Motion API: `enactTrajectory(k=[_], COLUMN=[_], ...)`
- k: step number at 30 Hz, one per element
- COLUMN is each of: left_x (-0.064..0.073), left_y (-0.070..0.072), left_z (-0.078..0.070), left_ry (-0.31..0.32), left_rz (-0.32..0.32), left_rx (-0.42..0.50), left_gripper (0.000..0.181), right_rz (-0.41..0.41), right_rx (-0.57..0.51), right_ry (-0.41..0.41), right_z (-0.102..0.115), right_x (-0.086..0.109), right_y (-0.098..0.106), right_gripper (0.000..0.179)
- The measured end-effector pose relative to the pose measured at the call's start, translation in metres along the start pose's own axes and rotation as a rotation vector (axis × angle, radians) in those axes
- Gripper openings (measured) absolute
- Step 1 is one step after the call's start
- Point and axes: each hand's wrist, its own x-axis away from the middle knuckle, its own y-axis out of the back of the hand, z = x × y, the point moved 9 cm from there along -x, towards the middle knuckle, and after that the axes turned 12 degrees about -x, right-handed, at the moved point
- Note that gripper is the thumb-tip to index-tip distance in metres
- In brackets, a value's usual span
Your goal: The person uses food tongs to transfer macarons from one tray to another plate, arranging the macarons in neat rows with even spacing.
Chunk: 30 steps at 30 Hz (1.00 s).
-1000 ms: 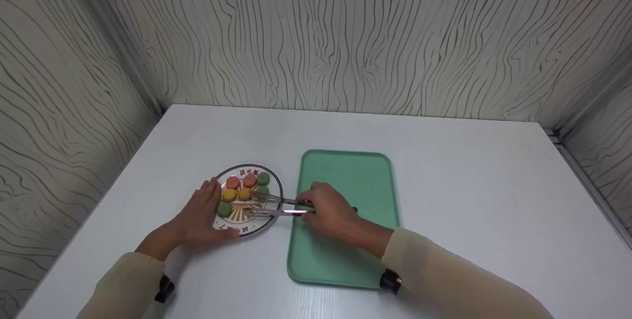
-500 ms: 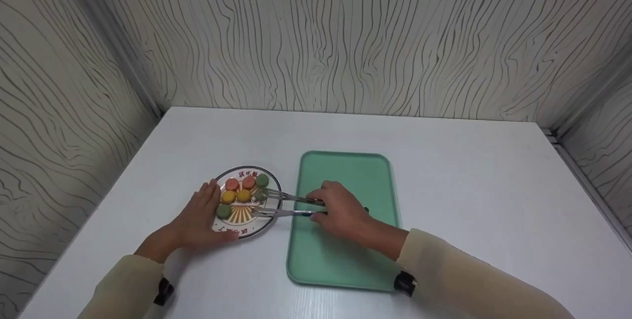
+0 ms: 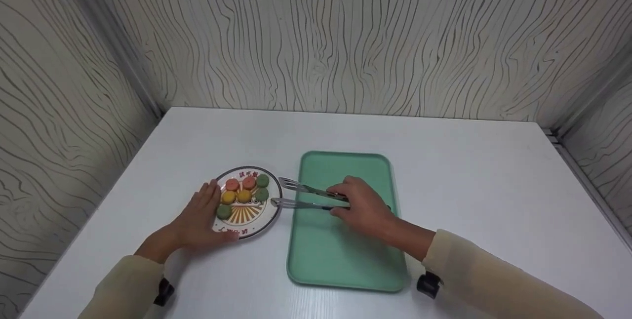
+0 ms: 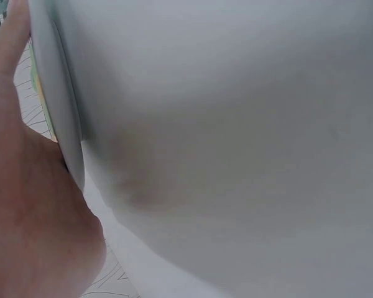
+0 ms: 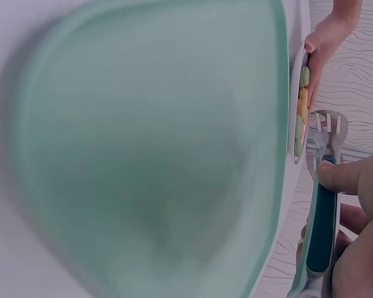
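Observation:
On the patterned plate (image 3: 254,230) lie several small round macarons, pink, green and yellow, such as a yellow macaron (image 3: 244,196). My left hand (image 3: 195,220) rests against the plate's left rim, fingers straight along it and thumb at its front edge. A pair of metal serving tongs (image 3: 306,205) is gripped in my right hand (image 3: 365,208) over the green tray (image 3: 345,255). The two slotted tips stand apart with nothing between them, near the plate's right rim. In the right wrist view the thumb presses the tongs' dark teal handle (image 5: 323,230).
The plate and tray lie side by side on a white table (image 3: 469,185), a narrow gap between them. A wood-grain patterned wall (image 3: 316,37) rises behind, with side walls left and right. Dark wrist bands (image 3: 428,284) show below the sleeves.
My right hand has drawn the tongs rightward and back, from over the macarons to the plate's right edge. The green macaron by the tongs stays on the plate. My left hand has not moved.

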Motion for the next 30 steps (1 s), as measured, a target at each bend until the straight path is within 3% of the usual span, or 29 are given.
enactTrajectory(k=[8,21,30], left_x=[0.001,0.0,-0.001], left_y=[0.0,0.0,-0.001], left_z=[0.001,0.0,0.0], left_ry=[-0.001,-0.013,-0.006], left_rz=[0.011,0.0,0.017], left_rx=[0.03,0.005,-0.002], left_gripper=[0.126,0.126,0.126], right_rz=[-0.008,-0.075,-0.075], right_rx=[0.011,0.035,0.045], right_ry=[-0.03,-0.056,-0.101], right_z=[-0.011,-0.024,-0.043], right_x=[0.016,0.036,0.053], right_y=[0.022,0.054,0.071], right_gripper=[0.034,0.037,0.037])
